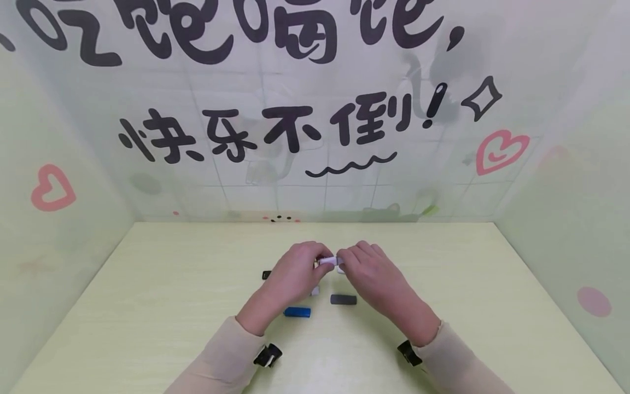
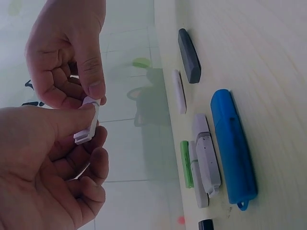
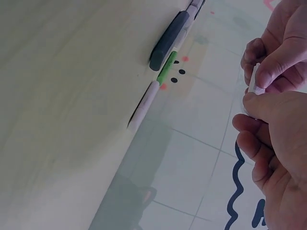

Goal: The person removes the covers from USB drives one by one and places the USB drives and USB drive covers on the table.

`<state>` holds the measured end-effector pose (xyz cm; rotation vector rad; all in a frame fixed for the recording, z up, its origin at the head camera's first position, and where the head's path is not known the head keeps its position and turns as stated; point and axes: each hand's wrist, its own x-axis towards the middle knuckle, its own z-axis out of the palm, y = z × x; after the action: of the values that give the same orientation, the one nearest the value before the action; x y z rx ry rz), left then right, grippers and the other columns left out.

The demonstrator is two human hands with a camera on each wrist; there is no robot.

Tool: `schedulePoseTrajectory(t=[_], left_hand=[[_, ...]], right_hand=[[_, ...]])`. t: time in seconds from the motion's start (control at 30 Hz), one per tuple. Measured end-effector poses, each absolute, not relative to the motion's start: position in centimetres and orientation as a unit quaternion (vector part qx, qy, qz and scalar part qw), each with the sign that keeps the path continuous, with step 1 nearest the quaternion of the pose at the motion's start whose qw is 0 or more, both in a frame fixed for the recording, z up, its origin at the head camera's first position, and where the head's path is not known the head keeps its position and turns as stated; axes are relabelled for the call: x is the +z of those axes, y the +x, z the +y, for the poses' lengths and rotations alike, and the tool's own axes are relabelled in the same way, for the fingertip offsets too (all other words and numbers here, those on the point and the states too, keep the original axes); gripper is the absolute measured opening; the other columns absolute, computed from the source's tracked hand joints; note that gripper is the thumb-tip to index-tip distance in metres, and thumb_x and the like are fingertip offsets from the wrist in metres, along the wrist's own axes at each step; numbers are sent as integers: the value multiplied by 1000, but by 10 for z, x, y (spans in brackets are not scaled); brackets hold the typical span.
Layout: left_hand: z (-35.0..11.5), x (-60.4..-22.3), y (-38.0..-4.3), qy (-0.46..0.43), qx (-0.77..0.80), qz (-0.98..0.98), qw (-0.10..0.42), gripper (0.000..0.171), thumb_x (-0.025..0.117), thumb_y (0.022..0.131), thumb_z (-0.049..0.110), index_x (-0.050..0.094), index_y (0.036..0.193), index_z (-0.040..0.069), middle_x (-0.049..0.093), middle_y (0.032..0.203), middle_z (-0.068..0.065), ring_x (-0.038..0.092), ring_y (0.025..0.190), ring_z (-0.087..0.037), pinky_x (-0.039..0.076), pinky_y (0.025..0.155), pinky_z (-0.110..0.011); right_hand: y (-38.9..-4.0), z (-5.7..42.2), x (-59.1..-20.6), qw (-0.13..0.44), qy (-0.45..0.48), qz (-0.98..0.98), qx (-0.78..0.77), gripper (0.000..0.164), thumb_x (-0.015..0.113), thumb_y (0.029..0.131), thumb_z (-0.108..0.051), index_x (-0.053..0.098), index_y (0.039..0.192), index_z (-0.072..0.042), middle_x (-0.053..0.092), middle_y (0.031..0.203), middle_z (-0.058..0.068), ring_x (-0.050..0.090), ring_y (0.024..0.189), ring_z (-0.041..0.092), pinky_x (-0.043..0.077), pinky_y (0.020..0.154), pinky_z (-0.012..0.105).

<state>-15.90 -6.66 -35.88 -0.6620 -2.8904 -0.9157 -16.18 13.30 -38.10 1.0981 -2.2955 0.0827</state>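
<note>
My left hand (image 1: 295, 269) and right hand (image 1: 371, 272) meet above the table. Between them is a small white stick (image 1: 327, 261) that looks like a USB flash drive. In the left wrist view my left thumb and fingers pinch the white body, while my right thumb and fingers pinch its far end. That far end is partly covered by the fingertips, so I cannot tell whether a cap is on it. Below the hands lie a blue USB stick (image 2: 233, 148) with a small loop and a dark grey stick (image 1: 343, 299).
Close to the blue stick are white sticks (image 2: 207, 163) and a green one (image 2: 186, 164). Another white piece (image 2: 179, 92) lies beyond, near the grey stick. A black piece (image 1: 266, 274) shows left of my left hand. Printed walls (image 1: 325, 197) border the pale table (image 1: 172, 284).
</note>
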Motion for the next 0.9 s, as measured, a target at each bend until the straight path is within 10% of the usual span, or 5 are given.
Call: schedulePoseTrajectory(t=[0.9], left_hand=[[-61,-371,-155,-281,-212,-926,140,8,72,92,19,71,95,11,63,82,3,58,75,-14,50,68,-24]], right_hand=[[-166,133,-388,294,410,-856,115,20,79,83,-10,69,100,-8,66,88,-1,56,80,17,41,62,26]])
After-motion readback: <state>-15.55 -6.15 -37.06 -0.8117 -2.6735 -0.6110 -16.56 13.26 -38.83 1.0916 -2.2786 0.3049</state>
